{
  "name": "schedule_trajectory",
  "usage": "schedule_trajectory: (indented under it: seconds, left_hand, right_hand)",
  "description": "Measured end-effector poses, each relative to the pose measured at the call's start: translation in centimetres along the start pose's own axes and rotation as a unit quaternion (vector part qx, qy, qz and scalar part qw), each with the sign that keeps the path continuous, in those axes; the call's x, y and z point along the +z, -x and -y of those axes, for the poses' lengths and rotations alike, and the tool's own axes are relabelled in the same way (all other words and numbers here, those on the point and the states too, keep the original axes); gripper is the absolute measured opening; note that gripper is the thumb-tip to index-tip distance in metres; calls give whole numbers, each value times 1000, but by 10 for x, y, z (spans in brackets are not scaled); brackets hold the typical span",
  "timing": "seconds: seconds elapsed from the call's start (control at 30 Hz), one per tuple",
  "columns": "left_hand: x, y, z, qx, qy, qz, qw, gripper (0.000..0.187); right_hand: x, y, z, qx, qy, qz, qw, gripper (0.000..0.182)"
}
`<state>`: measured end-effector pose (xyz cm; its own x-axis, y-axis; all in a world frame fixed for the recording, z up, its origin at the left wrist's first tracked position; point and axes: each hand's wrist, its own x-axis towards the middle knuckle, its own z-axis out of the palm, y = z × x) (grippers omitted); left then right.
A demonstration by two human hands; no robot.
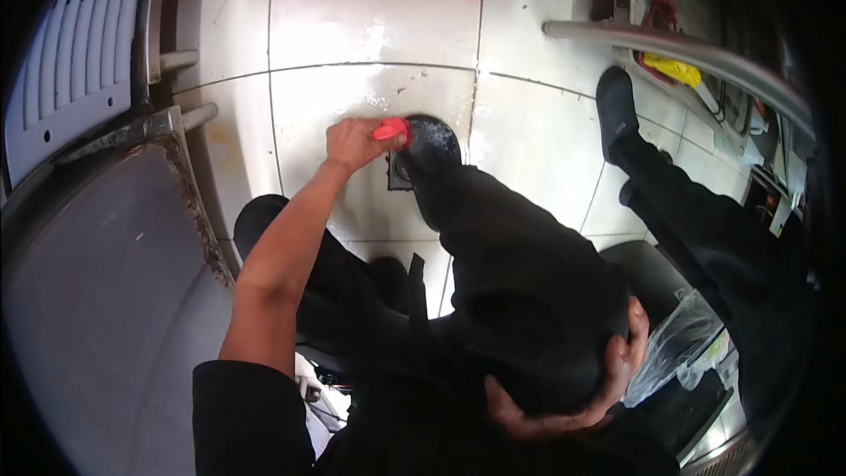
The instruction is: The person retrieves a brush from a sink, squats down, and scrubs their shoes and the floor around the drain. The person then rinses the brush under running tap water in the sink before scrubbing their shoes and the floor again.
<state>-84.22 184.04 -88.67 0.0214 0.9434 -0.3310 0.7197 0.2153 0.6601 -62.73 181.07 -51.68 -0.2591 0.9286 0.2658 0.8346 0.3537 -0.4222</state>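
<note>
Co-worker's leg (692,203) right; black shoe (436,143) partly hides drain (398,175). Left fingers (366,135) clasp red brush (390,130) at shoe; right fingers (620,360) spread round knee (555,366).

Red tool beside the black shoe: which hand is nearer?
Left: the left hand grips the red tool, while the right hand rests around the right knee, well away from it.

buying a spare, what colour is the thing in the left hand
The held thing is red, seen best in head view.
</note>
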Motion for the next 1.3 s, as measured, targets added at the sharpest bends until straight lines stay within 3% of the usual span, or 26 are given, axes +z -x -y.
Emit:
schedule_trajectory:
  seconds: [0.07,0.13,0.17,0.2,0.33,0.4,0.5,0.53,0.57,0.6,0.7,0.73,0.77,0.8,0.83,0.97,1.03,1.17,1.27,1.3]
  left_hand:
    - [16,-2,-12,25,34,-46,998,39]
    - [67,-24,-54,153,41,-131,979,37]
    - [60,-29,-88,110,37,-50,992,35]
    - [69,-39,-104,83,-57,27,995,33]
    - [39,-20,-45,97,20,-35,994,34]
    - [-25,-12,-20,-51,-44,81,994,45]
    - [22,-15,-46,62,-43,-38,996,39]
    - [55,-23,-58,112,25,-94,989,34]
    - [58,-34,-93,14,-64,20,998,32]
    - [66,-48,-108,58,-94,54,992,31]
    - [63,-41,-79,113,-47,-20,992,33]
    - [49,-32,-56,97,3,-60,993,35]
    - [9,-24,-46,3,8,31,999,39]
    - [-12,-15,-24,-58,-40,37,997,43]
    - [-33,-14,-32,-135,-88,110,981,45]
    - [55,-37,-71,23,6,-58,998,40]
    - [62,-54,-109,12,-84,48,995,39]
    - [21,-17,-51,-53,34,-30,998,44]
    - [16,-7,-34,-130,-30,2,991,34]
    - [22,-13,-48,-86,-14,-12,996,36]
  right_hand:
    - [-3,0,1,1,-3,12,1000,102]
    - [-3,-1,3,-7,-19,22,1000,103]
    - [-2,-2,4,-13,-26,25,999,103]
    - [-3,0,6,-15,-31,29,999,104]
    - [-4,4,1,-8,5,12,1000,105]
    - [-10,6,-2,2,34,16,999,106]
    - [-9,7,-8,-7,1,16,1000,107]
    - [-8,5,-9,-15,-14,18,1000,107]
    - [-8,4,-10,-22,-30,20,999,107]
    - [-10,4,-6,-20,-38,28,999,107]
    - [-9,7,-5,-18,-29,27,999,108]
    - [-9,6,-7,-15,-19,21,999,108]
    - [-8,5,-8,-12,-8,16,1000,108]
    - [-10,6,-6,4,6,18,1000,108]
    - [-9,6,-6,8,5,15,1000,108]
    - [-8,5,-10,-22,-31,16,999,108]
    - [-5,5,-7,-32,-34,13,999,108]
    - [-3,5,-7,-15,-5,-2,1000,107]
    - [-5,4,-7,4,-1,1,1000,106]
    - [-8,4,-9,2,-9,13,1000,106]
